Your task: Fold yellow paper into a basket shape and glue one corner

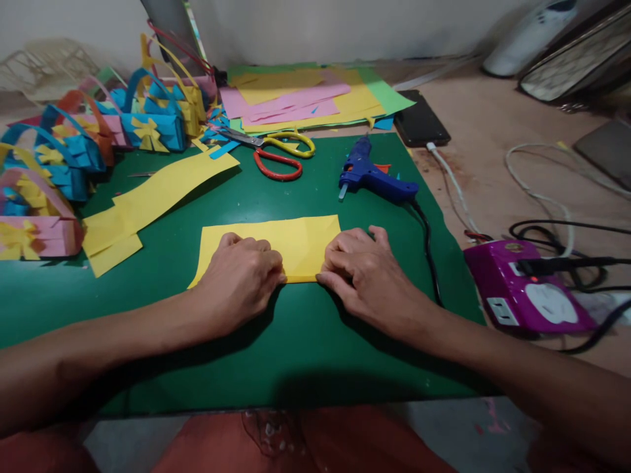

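A sheet of yellow paper (pixel 296 246) lies on the green mat in front of me, its near edge turned up into a narrow fold. My left hand (pixel 241 272) pinches that edge left of its middle, fingers curled. At the right end of the same edge, my right hand (pixel 362 266) grips the paper between thumb and bent fingers. Beyond the sheet rest scissors (pixel 280 154) with one yellow and one red handle. A blue glue gun (pixel 374 174) lies past my right hand. Yellow paper strips (pixel 167 190) spread out at the left.
Small paper baskets (pixel 69 157) in several colours line the left side. Coloured sheets (pixel 305 95) are stacked at the back beside a black phone (pixel 421 121). A purple power box (pixel 530 289) with cables stands right of the green mat (pixel 236 374).
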`<state>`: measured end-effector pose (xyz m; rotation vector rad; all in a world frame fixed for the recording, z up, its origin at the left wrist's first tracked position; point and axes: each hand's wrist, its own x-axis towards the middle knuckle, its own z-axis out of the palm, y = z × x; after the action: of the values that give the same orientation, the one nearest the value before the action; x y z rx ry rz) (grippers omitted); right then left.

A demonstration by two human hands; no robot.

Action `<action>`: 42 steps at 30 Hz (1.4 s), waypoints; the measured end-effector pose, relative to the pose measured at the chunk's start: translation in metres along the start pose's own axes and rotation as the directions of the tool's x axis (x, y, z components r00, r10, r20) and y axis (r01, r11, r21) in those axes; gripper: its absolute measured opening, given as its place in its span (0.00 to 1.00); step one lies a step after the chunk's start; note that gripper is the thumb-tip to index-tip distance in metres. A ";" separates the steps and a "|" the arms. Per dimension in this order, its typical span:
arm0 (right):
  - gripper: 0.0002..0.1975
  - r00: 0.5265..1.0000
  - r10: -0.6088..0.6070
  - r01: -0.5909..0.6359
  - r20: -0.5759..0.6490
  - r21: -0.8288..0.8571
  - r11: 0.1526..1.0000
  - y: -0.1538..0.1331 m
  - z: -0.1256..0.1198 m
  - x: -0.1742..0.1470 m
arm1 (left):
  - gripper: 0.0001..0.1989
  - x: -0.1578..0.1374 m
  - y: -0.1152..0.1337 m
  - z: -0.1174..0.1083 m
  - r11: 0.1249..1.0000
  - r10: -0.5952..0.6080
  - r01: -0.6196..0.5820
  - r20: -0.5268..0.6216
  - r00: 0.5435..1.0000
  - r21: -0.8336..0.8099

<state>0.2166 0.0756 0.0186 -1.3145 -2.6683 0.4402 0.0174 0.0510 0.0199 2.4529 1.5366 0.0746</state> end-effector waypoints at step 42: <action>0.10 0.999 -0.018 0.018 -0.045 0.013 1.000 0.022 -0.005 -0.007 | 0.16 -0.001 0.000 0.003 0.999 0.050 -0.050 -0.017 0.999 -0.006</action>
<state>0.2388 0.0834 0.0170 -1.2799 -2.6341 0.4215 0.0173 0.0498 0.0171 2.4921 1.4799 0.1098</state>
